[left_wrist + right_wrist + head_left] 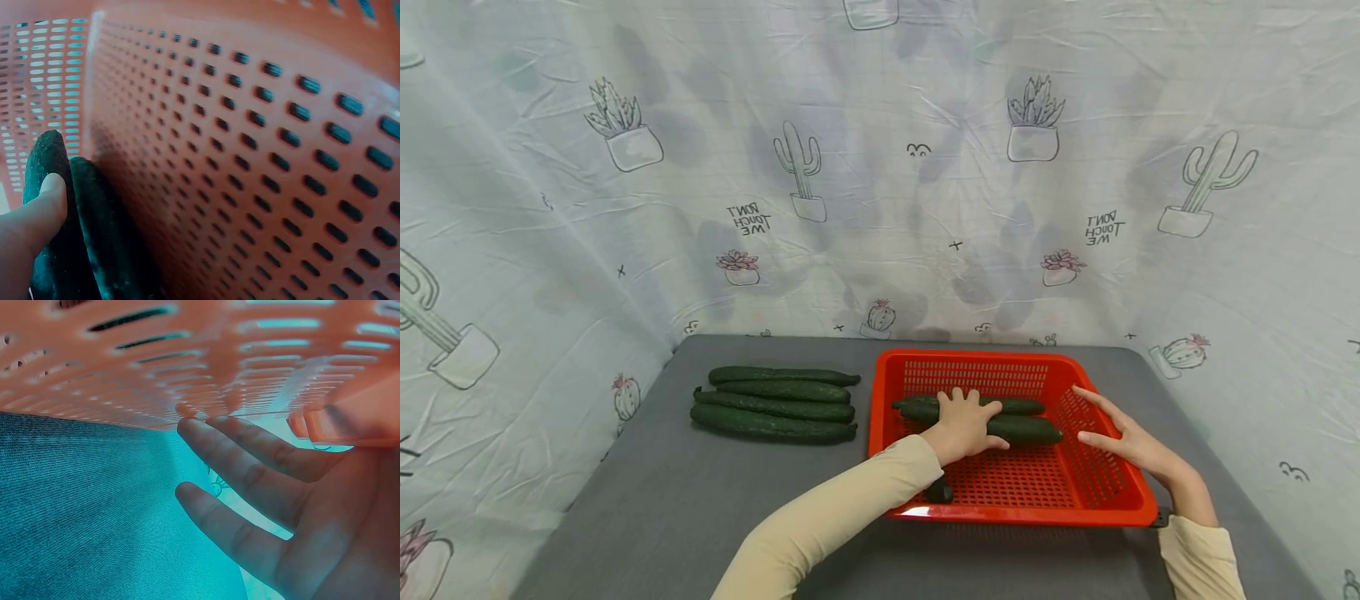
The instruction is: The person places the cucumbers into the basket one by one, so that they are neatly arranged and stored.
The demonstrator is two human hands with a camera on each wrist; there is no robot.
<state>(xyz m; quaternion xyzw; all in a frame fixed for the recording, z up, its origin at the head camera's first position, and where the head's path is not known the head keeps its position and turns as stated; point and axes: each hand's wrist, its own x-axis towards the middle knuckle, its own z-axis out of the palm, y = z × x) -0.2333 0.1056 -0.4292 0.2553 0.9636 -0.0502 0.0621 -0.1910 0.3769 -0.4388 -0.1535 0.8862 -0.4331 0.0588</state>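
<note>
A: What's lying at nine o'clock from the basket [1022,515]?

B: Four cucumbers [775,405]. Inside, the left hand [961,427] is gripping the front cucumber [1026,430]; I'd be moving it level, parallel to the rear cucumber [1018,406] at twelve o'clock.

A: And the right hand [1138,447], at three?

B: Its fingers are standing apart; whether they're touching, I can't tell. I'd be steadying the basket.

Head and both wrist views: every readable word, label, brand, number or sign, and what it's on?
"DON'T TOUCH ME": curtain, left-hand print; lettering looks flipped.
"DON'T TOUCH ME": same curtain, right-hand print; also looks flipped.
Small x-shaped marks on the curtain: drawn pattern, no words.
Basket and cucumbers: no readable text.
Wrist views: none readable.
</note>
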